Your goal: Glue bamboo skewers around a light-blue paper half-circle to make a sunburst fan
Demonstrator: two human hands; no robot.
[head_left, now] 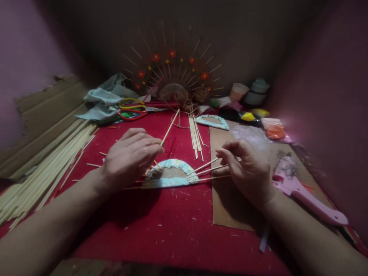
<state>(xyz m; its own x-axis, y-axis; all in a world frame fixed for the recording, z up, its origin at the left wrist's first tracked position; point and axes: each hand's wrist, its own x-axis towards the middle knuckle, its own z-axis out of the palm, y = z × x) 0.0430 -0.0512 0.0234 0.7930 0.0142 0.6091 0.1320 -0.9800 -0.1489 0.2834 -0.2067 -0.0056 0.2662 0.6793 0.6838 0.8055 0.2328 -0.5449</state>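
Observation:
A light blue half-circle paper piece (172, 174) lies on the red cloth (172, 226), with thin bamboo sticks poking out of its right and left sides. My left hand (129, 157) pinches a long bamboo stick (169, 128) that slants up and away from the half-circle's left part. My right hand (247, 168) holds the outer ends of the sticks (207, 168) that jut from the piece's right side. Both hands rest low over the cloth.
A loose bundle of sticks (196, 134) lies behind the piece, a second half-circle (212, 122) beyond it. Long bamboo strips (48, 165) fill the left side. Scissors (135, 109), a finished fan decoration (172, 73), cups (238, 91), a brown card (230, 199) and a pink glue gun (301, 191) surround the work.

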